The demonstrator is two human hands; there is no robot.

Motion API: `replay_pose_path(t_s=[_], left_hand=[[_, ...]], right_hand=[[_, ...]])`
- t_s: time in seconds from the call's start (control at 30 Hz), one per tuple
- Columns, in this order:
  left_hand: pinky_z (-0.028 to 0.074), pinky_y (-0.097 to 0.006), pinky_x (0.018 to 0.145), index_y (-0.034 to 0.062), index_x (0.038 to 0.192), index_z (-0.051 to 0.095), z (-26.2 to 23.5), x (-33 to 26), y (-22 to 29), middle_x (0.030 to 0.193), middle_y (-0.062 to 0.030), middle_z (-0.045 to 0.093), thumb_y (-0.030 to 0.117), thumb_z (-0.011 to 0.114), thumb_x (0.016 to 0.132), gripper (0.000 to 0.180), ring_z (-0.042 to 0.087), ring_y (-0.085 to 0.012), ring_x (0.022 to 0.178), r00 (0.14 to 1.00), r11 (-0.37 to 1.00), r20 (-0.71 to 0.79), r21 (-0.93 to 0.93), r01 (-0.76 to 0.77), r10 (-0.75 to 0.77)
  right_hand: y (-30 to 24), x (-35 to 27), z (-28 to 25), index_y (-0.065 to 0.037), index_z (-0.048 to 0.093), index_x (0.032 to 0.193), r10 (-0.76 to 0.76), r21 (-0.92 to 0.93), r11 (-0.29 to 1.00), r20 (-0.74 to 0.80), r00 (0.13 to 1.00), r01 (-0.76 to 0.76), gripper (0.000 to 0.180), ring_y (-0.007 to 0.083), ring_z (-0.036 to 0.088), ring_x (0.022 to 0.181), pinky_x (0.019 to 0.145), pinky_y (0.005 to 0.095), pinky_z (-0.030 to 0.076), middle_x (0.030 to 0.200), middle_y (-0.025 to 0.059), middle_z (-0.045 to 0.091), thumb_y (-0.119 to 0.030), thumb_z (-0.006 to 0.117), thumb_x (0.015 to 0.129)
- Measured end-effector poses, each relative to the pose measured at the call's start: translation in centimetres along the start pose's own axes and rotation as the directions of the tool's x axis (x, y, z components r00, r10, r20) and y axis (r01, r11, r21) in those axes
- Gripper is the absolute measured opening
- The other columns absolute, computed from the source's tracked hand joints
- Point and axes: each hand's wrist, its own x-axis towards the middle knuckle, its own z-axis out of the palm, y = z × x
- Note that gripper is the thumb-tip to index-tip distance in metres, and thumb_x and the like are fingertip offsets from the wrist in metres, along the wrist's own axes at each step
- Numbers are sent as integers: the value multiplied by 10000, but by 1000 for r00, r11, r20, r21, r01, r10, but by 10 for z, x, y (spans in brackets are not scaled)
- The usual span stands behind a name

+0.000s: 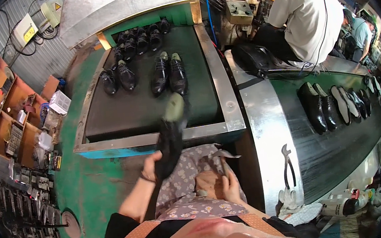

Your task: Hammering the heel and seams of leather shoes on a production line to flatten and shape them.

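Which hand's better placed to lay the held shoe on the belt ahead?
Probably the left hand: it holds the black shoe, extended toward the belt. The right hand sits back by the apron.

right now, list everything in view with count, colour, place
front belt: one, dark, straight ahead
right belt: one, dark, right
front shoes: four, black, mid front belt
back shoes: several, black, front belt's far end
held shoe: one, black, pale green inside, at front belt's near edge
right shoes: several, mostly black, right belt
hood: one, silver-grey, above front belt
pliers: one, dark, beside right belt
glove: at least one, off-white, near pliers
bag: one, black, upper right
bottle: at least one, black-and-white, lower right
people: at least two, pale tops, upper right
shelf: one, orange, left
apron: one, grey floral, worn
left fingers: one hand, on held shoe
right fingers: one hand, at apron
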Motion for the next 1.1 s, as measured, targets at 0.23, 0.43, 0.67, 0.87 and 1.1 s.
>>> replay_pose_path(t_s=[0.23, 0.43, 0.67, 0.87, 1.1], left_hand=[[502, -400, 931, 24, 1153, 641, -52, 191, 179, 1109, -124, 683, 256, 598, 932, 323, 630, -268, 1039, 736, 739, -244, -98, -666, 631], [510, -440, 919, 50, 1140, 628, 35, 227, 123, 1043, -115, 683, 94, 569, 925, 228, 652, -257, 982, 847, 858, 174, 13, -513, 503], [511, -447, 859, -57, 1110, 561, 219, 28, 66, 1142, -179, 588, 182, 473, 956, 297, 607, -322, 949, -206, -548, 857, 103, -830, 473], [398, -349, 928, 172, 1359, 492, 247, -31, 31, 1332, -33, 521, 456, 433, 974, 482, 493, -221, 1140, -818, -802, 558, -421, -424, 139], [298, -478, 1044, 95, 1409, 418, 260, -35, 20, 1496, -104, 381, 459, 396, 977, 566, 335, -291, 1361, -752, -514, 591, -566, -644, 292]], right_hand=[[-10, 15, 8, -41, 529, 1242, 160, 4, 987, 167, 973, -163, 332, 463, 630, 886, 739, 484, 502, 949, 265, 656, -223, 549, 965], [12, 15, 9, -59, 508, 1275, 322, 38, 940, 234, 918, -339, 376, 458, 639, 870, 724, 509, 502, 934, 258, 664, -267, 548, 965], [11, 25, 0, -66, 502, 1256, 248, 15, 966, 215, 945, -257, 335, 376, 645, 726, 667, 453, 501, 799, 202, 657, -267, 520, 989], [16, 20, 3, -109, 482, 1298, 233, -24, 972, 248, 940, -235, 393, 479, 611, 851, 757, 532, 490, 933, 263, 655, -338, 511, 980], [6, 24, 4, -79, 495, 1259, 219, -27, 975, 214, 952, -219, 345, 445, 626, 788, 687, 491, 489, 840, 230, 661, -272, 526, 975]])
